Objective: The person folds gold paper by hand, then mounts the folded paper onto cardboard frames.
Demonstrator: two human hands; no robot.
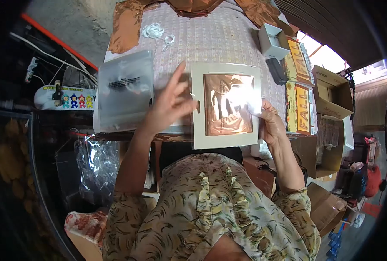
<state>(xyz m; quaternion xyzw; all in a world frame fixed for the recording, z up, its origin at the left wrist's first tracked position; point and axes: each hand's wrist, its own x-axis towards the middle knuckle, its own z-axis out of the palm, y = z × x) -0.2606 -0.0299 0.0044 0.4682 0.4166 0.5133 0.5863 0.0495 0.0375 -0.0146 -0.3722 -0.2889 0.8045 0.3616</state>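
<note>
A flat pale card package with a shiny copper foil piece showing in its middle is held up over the table's near edge. My right hand grips its right edge between thumb and fingers. Beside its left edge is my left hand, fingers spread and slightly blurred, near the slot in the card. To the left lies a stack of clear plastic bags with small black print.
White cord and copper foil pieces lie toward the table's far side. At right are a white box, a dark case, yellow packs marked FALL and a cardboard box. Left stands a power strip.
</note>
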